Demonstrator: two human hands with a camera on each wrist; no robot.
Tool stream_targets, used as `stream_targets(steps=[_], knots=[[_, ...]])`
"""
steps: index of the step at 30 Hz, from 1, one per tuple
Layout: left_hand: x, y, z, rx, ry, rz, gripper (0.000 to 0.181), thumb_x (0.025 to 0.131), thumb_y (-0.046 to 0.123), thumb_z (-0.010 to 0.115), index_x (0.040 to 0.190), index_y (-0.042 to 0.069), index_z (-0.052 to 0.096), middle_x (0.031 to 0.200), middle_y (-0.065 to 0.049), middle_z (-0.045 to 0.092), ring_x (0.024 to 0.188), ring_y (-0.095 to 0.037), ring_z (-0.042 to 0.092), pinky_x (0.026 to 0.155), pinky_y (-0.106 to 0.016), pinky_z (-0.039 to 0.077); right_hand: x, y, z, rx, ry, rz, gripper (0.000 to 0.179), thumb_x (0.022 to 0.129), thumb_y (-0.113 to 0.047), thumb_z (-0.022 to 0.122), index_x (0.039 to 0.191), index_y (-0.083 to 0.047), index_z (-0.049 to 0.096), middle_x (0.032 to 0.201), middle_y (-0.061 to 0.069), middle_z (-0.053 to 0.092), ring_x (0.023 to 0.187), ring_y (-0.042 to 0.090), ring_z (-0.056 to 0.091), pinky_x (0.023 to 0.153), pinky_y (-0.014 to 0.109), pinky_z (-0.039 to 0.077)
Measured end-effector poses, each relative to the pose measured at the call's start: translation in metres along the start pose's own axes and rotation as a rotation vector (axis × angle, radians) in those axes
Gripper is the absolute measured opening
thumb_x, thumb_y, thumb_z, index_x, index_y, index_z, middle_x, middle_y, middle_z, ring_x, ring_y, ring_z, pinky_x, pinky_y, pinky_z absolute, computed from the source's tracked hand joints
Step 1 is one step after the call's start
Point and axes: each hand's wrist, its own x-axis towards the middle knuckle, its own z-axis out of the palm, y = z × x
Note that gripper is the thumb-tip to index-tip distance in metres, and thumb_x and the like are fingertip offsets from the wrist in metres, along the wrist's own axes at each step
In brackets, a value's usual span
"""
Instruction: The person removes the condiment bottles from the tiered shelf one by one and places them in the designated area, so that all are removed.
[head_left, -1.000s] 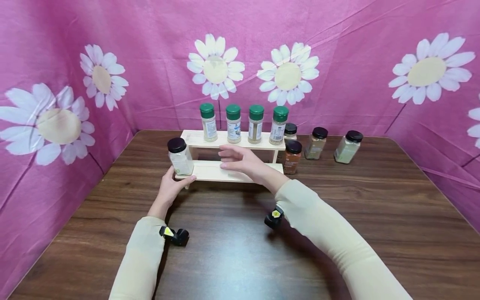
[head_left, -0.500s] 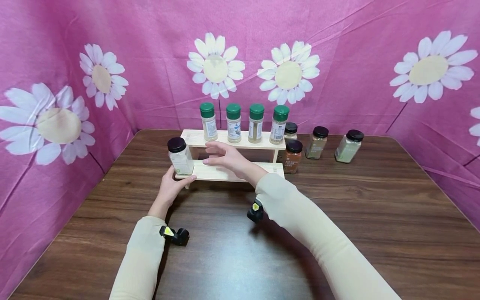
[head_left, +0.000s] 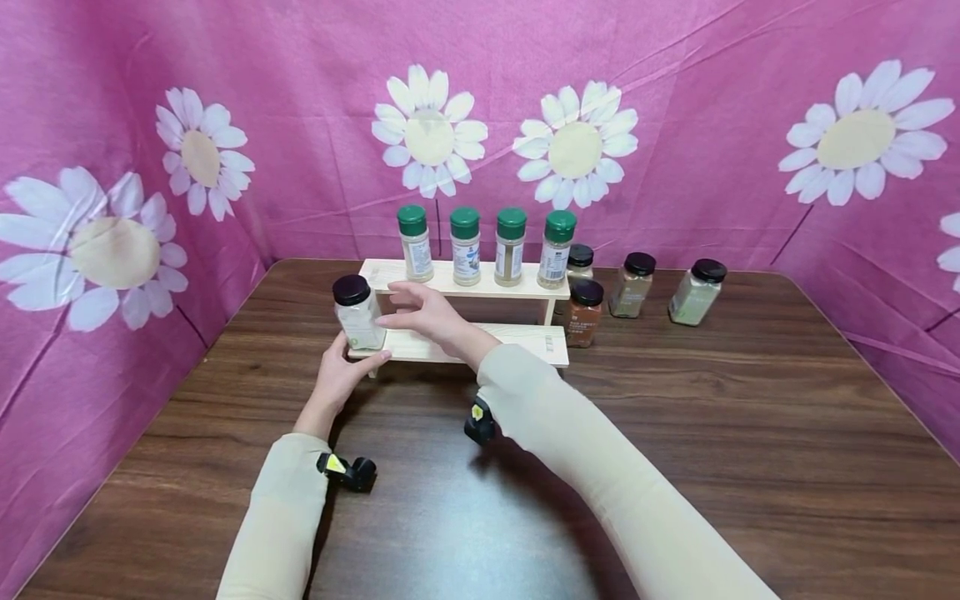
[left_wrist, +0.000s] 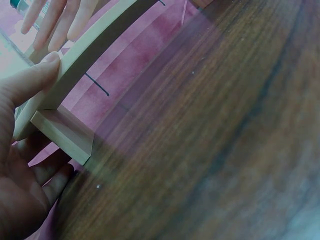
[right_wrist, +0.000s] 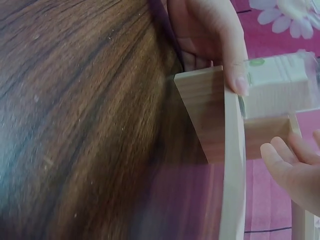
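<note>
The clear jar [head_left: 362, 325] with white content and black lid is standing upright on the left end of the lower shelf [head_left: 546, 340] of a small wooden rack [head_left: 480, 288]. The left hand [head_left: 337, 382] is gripping this same end: its thumb is pressing on top of the board, just beside the bottom of the jar, and other fingers are reaching below, near the wooden leg [left_wrist: 65, 132]. If this thumb is also touching the jar, I cannot tell.

The right hand [head_left: 431, 318] is hovering above the lower shelf, to the right of the jar. Its fingers are lying gently bent and somewhat spread, and they are pinching nothing. In the head view its thumb tip is overlapping the edge of the jar, but in the right wrist view a gap is showing between the fingers and the jar.

On the upper shelf, four green-capped bottles [head_left: 466, 255] are standing in a row. At the right of the rack, a jar with red content [head_left: 583, 323] and three other black-lidded jars [head_left: 632, 292] are standing on the dark wooden table [head_left: 420, 517].
</note>
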Motion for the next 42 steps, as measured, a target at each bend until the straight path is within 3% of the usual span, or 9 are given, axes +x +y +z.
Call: stream_targets(steps=[7,12,17,27,42], knots=[[0.000,0.002,-0.001,0.006,-0.010,0.005,0.061,0.071,0.016,0.072,0.123,0.008,0.041,0.115,-0.011,0.047,0.099,-0.017,0.040,0.083,-0.031,0.031,0.007,0.004,0.014,-0.025,0.041,-0.090,0.056,0.075,-0.003,0.065,0.125,-0.001,0.040,0.119,0.018,0.047,0.106,0.026,0.045,0.083,0.027,0.040],[0.000,0.003,-0.002,0.013,-0.013,0.011,0.061,0.071,0.018,0.072,0.123,0.010,0.041,0.113,-0.010,0.048,0.097,-0.017,0.041,0.081,-0.029,0.032,0.009,0.007,0.022,-0.049,0.060,-0.140,0.055,0.074,-0.002,0.065,0.123,0.002,0.042,0.113,0.017,0.051,0.102,0.021,0.048,0.079,0.023,0.041],[-0.001,0.003,-0.002,0.017,-0.014,0.015,0.060,0.072,0.018,0.071,0.123,0.009,0.041,0.114,-0.010,0.047,0.097,-0.017,0.041,0.081,-0.029,0.032,0.001,-0.003,0.028,-0.066,0.083,-0.159,0.054,0.074,0.000,0.065,0.122,0.005,0.042,0.111,0.021,0.051,0.103,0.027,0.047,0.079,0.023,0.040],[-0.001,0.003,-0.002,0.017,-0.010,0.006,0.060,0.071,0.017,0.071,0.123,0.008,0.041,0.115,-0.010,0.047,0.097,-0.016,0.040,0.081,-0.028,0.031,0.014,0.003,0.038,-0.056,0.176,-0.141,0.044,0.072,-0.001,0.068,0.113,-0.001,0.053,0.094,0.012,0.060,0.084,0.014,0.054,0.072,0.020,0.042],[-0.001,0.003,-0.001,0.028,-0.004,-0.006,0.059,0.071,0.018,0.072,0.121,0.009,0.042,0.113,-0.011,0.048,0.097,-0.018,0.041,0.081,-0.029,0.032,0.009,0.002,0.040,-0.072,0.215,-0.114,0.038,0.075,-0.003,0.066,0.111,-0.004,0.056,0.097,0.008,0.061,0.086,0.012,0.054,0.076,0.021,0.040]])
